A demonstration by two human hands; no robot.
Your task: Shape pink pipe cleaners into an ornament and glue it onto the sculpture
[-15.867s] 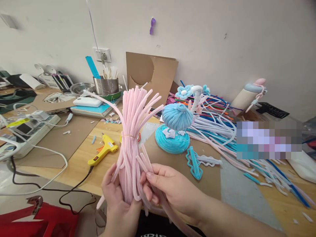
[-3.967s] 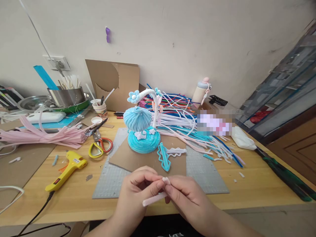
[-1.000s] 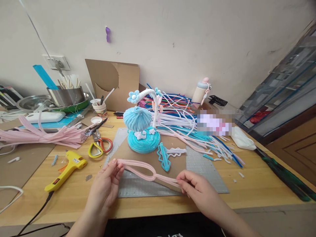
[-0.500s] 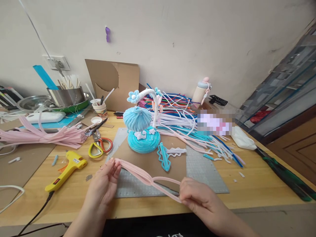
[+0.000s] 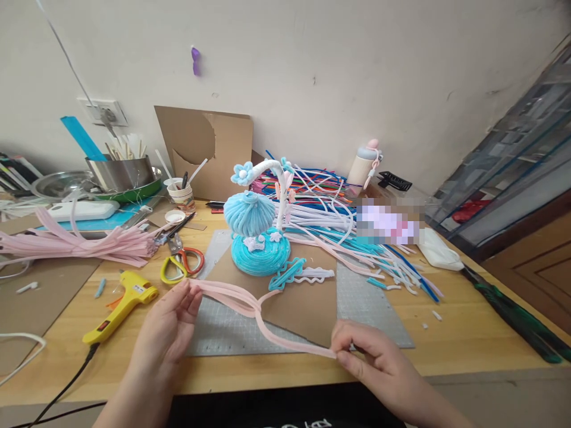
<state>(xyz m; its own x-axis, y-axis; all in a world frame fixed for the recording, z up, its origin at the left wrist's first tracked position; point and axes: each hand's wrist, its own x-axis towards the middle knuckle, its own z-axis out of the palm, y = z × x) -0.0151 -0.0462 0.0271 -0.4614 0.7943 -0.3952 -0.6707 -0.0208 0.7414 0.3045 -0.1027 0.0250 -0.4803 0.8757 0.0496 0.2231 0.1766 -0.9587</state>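
Several pink pipe cleaners are stretched between my hands, looped together near the middle. My left hand pinches the looped left end. My right hand grips the tip of one long strand at the lower right. A second, shorter pink end points up right and touches a blue zigzag pipe-cleaner piece. Behind stands a light-blue pipe-cleaner lamp with a white arched stem and a turquoise coiled base. A white zigzag piece lies right of the blue one.
A yellow glue gun and scissors lie to the left, near a pink pipe-cleaner bundle. Beneath the work are a cardboard sheet and a grey cutting mat. Loose coloured pipe cleaners spread behind at right.
My left hand has moved left and my right hand slightly right. One pink end has left the right hand and swung up left. The blue zigzag piece has turned and shifted left.
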